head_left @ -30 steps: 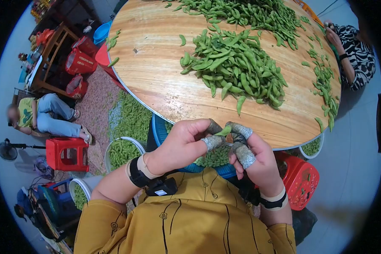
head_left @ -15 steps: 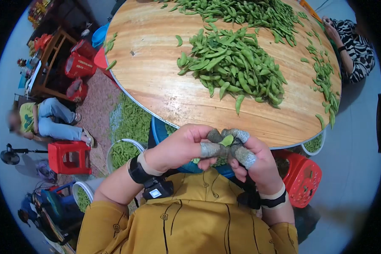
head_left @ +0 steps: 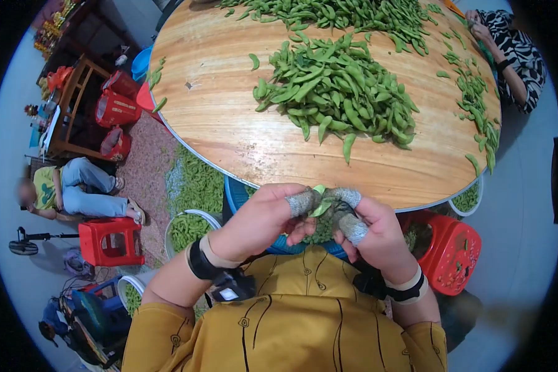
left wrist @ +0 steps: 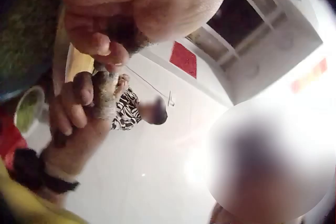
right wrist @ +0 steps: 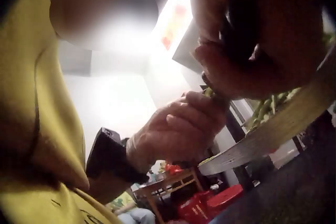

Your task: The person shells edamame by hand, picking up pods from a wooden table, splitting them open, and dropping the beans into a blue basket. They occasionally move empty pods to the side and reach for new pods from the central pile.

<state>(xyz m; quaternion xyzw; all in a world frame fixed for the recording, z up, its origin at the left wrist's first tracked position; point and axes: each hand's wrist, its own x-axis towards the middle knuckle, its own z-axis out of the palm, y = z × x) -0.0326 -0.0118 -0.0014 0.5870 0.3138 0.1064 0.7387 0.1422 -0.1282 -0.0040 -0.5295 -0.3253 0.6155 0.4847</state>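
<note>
In the head view, my left hand (head_left: pixel 263 217) and right hand (head_left: pixel 381 235) meet just in front of the round table's near edge. Grey-silver wraps cover the thumbs and forefingers. Between the fingertips of both hands a split green soybean pod (head_left: pixel 321 209) is pinched, its pale inside partly showing. The wrapped fingers hide much of it. Beneath the hands, a blue basin (head_left: pixel 232 197) holds green beans. A heap of soybean pods (head_left: pixel 344 87) lies on the wooden table (head_left: pixel 223 118) beyond. Both wrist views show the hands close together, with the pod mostly hidden.
More pods (head_left: pixel 353 15) lie at the table's far side. White buckets (head_left: pixel 214 217) with green contents stand at lower left, red stools (head_left: pixel 456 257) on both sides. Pods (head_left: pixel 195 180) cover part of the floor. One person (head_left: pixel 71 186) sits at left, another (head_left: pixel 514 59) at far right.
The pod has turned and split between the fingertips, and now stands more upright. The left fingers have shifted their pinch on it. The head view has tilted slightly.
</note>
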